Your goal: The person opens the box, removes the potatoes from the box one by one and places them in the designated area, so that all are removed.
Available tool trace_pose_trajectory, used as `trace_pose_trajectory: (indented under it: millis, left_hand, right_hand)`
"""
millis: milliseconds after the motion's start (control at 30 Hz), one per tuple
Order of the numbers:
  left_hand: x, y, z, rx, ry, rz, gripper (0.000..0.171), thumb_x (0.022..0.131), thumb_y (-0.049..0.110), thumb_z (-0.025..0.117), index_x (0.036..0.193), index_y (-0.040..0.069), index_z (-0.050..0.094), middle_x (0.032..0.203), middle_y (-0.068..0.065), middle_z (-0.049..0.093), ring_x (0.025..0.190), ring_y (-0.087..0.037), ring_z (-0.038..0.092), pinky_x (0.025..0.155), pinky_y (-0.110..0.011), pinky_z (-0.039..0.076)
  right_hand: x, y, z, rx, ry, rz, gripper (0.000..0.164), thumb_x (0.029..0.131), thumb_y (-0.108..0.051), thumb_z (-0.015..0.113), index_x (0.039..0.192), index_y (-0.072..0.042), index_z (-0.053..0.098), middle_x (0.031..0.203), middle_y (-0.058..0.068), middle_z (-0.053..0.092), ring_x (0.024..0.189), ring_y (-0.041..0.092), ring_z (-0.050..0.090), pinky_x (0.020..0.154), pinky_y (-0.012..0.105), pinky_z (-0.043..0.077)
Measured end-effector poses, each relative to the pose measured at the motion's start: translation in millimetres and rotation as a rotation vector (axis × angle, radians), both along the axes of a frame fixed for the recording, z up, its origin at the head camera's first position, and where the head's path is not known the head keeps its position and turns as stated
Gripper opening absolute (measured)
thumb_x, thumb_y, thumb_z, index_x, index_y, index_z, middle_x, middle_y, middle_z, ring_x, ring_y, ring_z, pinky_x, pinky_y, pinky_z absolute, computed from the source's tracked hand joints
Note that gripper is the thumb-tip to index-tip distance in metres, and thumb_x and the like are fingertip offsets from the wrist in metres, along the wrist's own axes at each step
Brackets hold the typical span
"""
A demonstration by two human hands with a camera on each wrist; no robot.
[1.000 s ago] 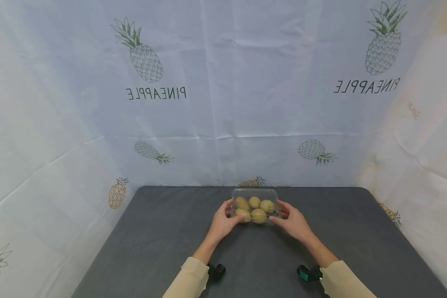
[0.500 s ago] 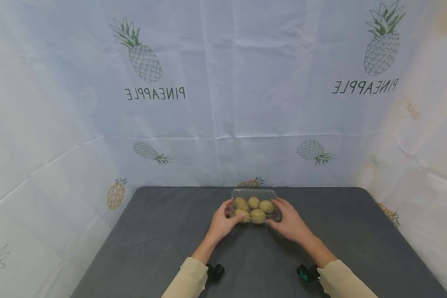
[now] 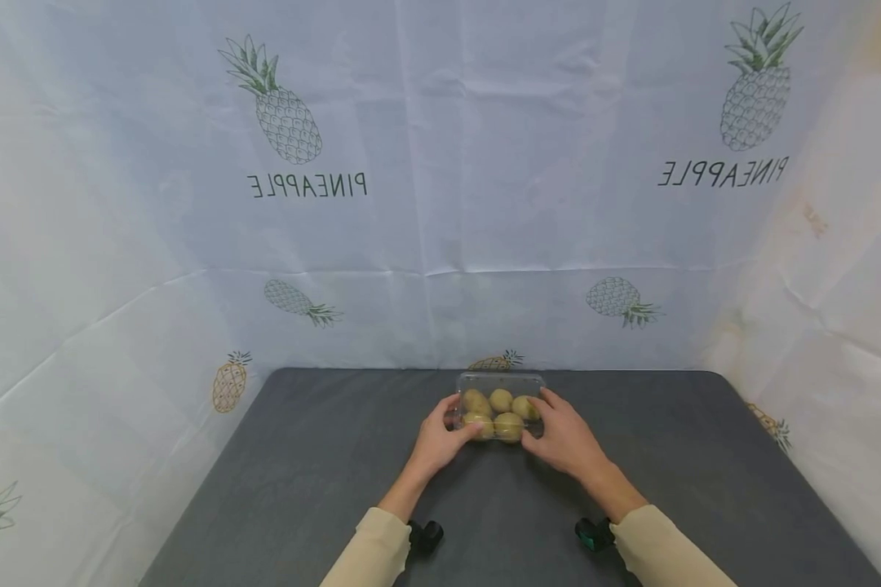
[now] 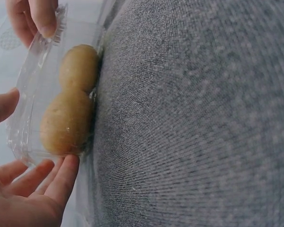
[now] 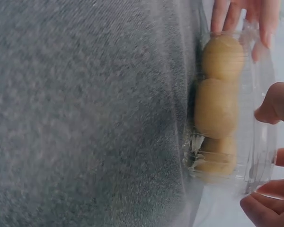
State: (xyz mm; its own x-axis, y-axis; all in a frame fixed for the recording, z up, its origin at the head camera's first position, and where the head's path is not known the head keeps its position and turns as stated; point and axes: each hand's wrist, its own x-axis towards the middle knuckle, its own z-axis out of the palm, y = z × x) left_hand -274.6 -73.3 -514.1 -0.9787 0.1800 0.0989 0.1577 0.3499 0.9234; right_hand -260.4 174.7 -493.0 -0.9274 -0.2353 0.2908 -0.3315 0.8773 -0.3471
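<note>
A clear plastic clamshell box (image 3: 499,381) lies on the dark table between both hands, with several potatoes (image 3: 509,426) inside. My left hand (image 3: 436,436) holds its left end, thumb at the front and fingers along the side. In the left wrist view the left fingertips (image 4: 68,165) touch the box's end wall beside a potato (image 4: 66,123). At the right end, my right hand (image 3: 567,436) spans the box from its front edge to the top. The right wrist view shows the right thumb (image 5: 273,104) over the lid side and curled fingers (image 5: 274,203) at the rim corner.
The dark grey cloth-covered table (image 3: 301,489) reaches back to a white curtain (image 3: 440,204) printed with pineapples. Black devices sit at the left wrist (image 3: 427,538) and the right wrist (image 3: 593,535).
My right hand has shifted left from the box's right side, farther over its top and front edge. My left hand and the box stay nearly in place.
</note>
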Motion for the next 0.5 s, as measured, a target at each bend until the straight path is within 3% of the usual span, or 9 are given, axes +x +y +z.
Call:
trace_pose_trajectory:
  millis: [267, 500]
  left_hand:
    - [-2.0, 1.1, -1.1, -0.006, 0.003, 0.018, 0.074, 0.093, 0.039, 0.075, 0.153, 0.007, 0.045, 0.147, -0.021, 0.049, 0.128, -0.040, 0.055, 0.092, -0.054, 0.053]
    - [-2.1, -0.3, -1.4, -0.015, 0.006, 0.000, 0.073, 0.094, 0.038, 0.074, 0.153, 0.007, 0.044, 0.148, -0.021, 0.048, 0.128, -0.042, 0.054, 0.093, -0.055, 0.053]
  right_hand:
    - [-3.5, -3.5, -3.3, 0.060, 0.149, -0.010, 0.053, 0.084, -0.029, 0.082, 0.124, 0.003, 0.067, 0.134, 0.032, 0.056, 0.114, 0.048, 0.060, 0.083, 0.060, 0.055]
    - [-7.2, -1.7, -2.7, 0.096, 0.179, -0.003, 0.052, 0.084, -0.032, 0.082, 0.121, 0.001, 0.070, 0.130, 0.031, 0.061, 0.107, 0.046, 0.065, 0.080, 0.058, 0.056]
